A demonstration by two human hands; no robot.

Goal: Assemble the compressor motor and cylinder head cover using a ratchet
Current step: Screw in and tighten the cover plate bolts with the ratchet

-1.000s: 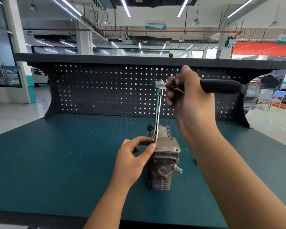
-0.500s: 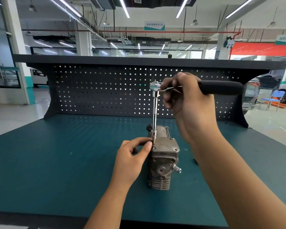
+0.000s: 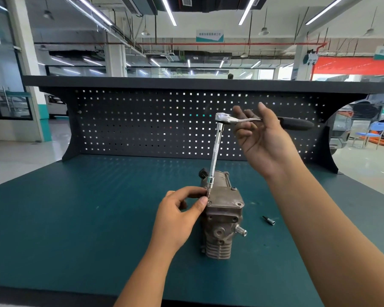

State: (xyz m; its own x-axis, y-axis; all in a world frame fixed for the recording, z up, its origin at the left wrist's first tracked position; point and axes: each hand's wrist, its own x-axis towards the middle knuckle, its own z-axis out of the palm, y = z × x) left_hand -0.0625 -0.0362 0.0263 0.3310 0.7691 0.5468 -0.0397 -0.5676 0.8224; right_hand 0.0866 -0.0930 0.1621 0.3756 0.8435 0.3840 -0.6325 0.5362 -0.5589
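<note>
Fingers of my left hand are the first thing: thumb and forefinger pinch together on the lower tip of the extension bar, at the rear left corner of the cylinder head cover. Whether a bolt sits under that tip I cannot tell, because the fingers hide it. The cover lies on top of the compressor, which stands in the middle of the green workbench. The bar rises, a little tilted, to the ratchet. My right hand has its fingers apart and nearly straight; the ratchet shank only lies across them, not clamped. One bolt head shows at the rear right corner, and both front holes look empty. A small loose piece lies right of the compressor. I judge less than half of the bolting is done.
</note>
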